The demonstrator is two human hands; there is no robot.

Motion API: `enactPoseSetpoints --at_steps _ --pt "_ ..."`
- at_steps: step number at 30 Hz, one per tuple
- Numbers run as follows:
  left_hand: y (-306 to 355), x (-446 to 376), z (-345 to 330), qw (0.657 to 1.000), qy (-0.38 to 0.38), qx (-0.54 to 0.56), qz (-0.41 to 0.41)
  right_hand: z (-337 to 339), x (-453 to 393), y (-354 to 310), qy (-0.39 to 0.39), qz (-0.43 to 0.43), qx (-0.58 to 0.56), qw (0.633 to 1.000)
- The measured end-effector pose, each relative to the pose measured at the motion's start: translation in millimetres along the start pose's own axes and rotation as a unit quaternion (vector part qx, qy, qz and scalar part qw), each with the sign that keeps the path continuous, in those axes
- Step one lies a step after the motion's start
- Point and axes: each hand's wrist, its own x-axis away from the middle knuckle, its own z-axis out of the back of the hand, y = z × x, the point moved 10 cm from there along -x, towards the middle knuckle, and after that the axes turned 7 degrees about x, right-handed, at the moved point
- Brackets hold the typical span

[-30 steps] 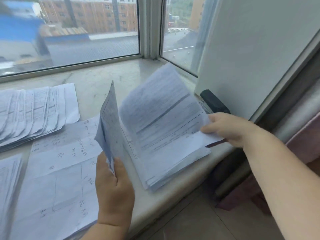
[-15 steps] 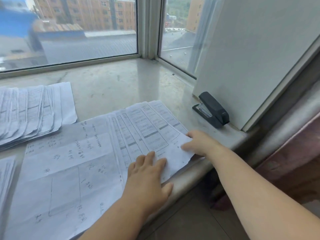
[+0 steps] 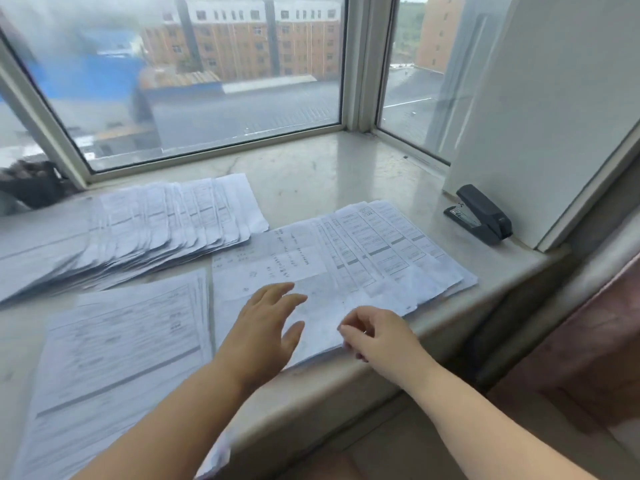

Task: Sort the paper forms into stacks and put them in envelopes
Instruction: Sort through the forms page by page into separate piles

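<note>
Three groups of paper forms lie on a pale stone window sill. The left hand [image 3: 268, 327], fingers straight and spread, hovers over or rests lightly on the near-left part of the right-hand stack [image 3: 363, 261]; contact cannot be confirmed. The right hand [image 3: 377, 336], fingers loosely curled with thumb and forefinger close together, sits at the near edge of the same stack, where the sheets reach the lip of the sill [image 3: 346, 174]; whether it pinches a sheet cannot be told. This stack is fanned, its printed sheets stepping out toward the right. A second stack [image 3: 117, 344] lies just left of the left hand, squared and flat. A third, widely fanned stack [image 3: 156, 223] lies farther back on the left. A black stapler [image 3: 479, 213] rests at the right, well apart from both hands, beside a white panel [image 3: 540, 109].
</note>
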Motion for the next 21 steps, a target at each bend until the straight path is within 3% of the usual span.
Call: enactPoseSetpoints --at_steps 3,8,13,21 --pt "-58 50 39 0.998 0.002 -0.025 0.064 -77 18 -33 -0.073 0.001 -0.023 0.997" --pt "-117 136 83 0.993 0.022 -0.008 0.119 -161 39 -67 -0.113 0.002 0.003 0.994" --pt "-127 185 77 0.991 0.011 0.064 0.119 -175 41 -69 -0.068 -0.01 0.084 0.994" --pt "-118 198 49 0.994 0.022 0.084 0.074 -169 53 -29 -0.046 -0.111 0.03 0.992"
